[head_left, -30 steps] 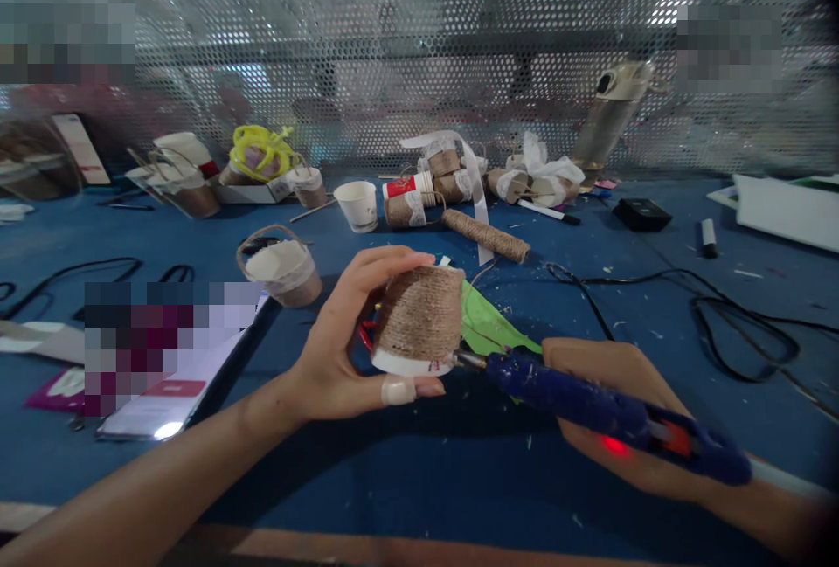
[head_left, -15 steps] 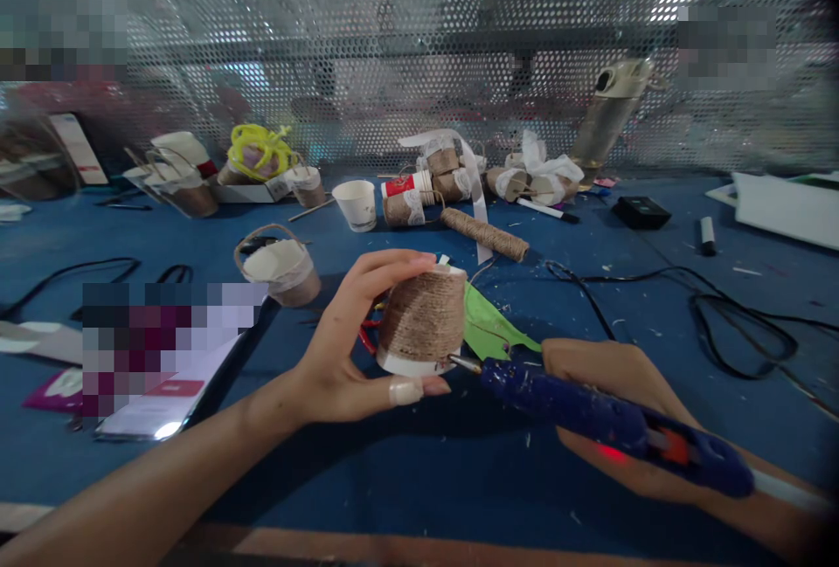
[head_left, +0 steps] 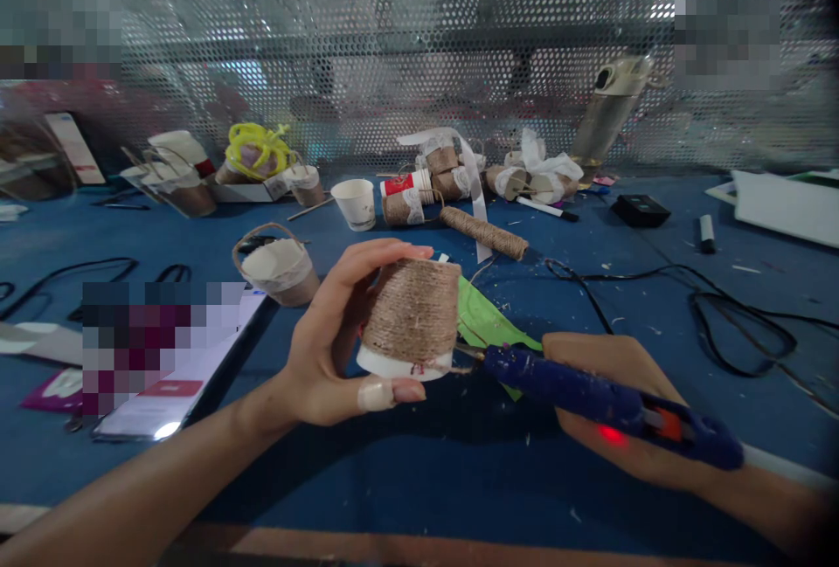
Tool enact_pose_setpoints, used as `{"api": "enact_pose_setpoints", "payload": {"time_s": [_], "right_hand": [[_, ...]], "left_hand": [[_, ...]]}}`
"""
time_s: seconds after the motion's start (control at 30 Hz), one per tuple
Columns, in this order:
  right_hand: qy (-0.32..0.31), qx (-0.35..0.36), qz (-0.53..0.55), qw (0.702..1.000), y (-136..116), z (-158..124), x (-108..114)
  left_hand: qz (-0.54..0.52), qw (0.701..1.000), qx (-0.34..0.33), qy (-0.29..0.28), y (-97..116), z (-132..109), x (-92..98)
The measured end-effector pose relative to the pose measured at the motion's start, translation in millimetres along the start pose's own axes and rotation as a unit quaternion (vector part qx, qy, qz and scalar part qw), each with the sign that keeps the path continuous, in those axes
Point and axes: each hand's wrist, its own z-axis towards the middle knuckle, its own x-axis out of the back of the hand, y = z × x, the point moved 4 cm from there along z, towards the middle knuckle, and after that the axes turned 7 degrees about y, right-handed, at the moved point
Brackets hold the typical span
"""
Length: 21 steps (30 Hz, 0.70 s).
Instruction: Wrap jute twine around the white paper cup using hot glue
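Note:
Between the thumb and fingers of my left hand (head_left: 334, 349) is a paper cup (head_left: 412, 314), wrapped in brown twine over most of its side. A white band stays bare at its lower end, where a short twine end sticks out to the right. The thumb has a bandage on it. My right hand (head_left: 609, 375) grips a blue hot glue gun (head_left: 570, 392), its red light glowing. The gun's metal tip is right beside the cup's lower right side; whether it touches, I cannot tell. Behind the cup lies a green sheet (head_left: 491, 318).
A twine roll (head_left: 485, 232) and a plain paper cup (head_left: 355, 203) stand behind my hands. A small handled basket (head_left: 281, 270) and a phone (head_left: 183, 366) are at the left. Black cable (head_left: 740, 349) loops on the right. A water bottle (head_left: 606, 121) leans against the perforated screen (head_left: 419, 43).
My left hand has shifted the cup slightly left and tilted it, showing more of the white band. The glue gun's tip has moved up a little, and the loose twine end now shows.

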Motion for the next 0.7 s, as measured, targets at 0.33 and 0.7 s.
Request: {"api": "enact_pose_setpoints", "payload": {"time_s": [0.33, 0.7], "right_hand": [[-0.026, -0.022, -0.002, 0.999, 3, -3, -3], [-0.011, -0.043, -0.009, 0.999, -2, -8, -5]], "left_hand": [[-0.022, 0.998, 0.051, -0.002, -3, -3, -5.3], [-0.032, 0.996, 0.081, -0.035, -6, -6, -10.5]]}}
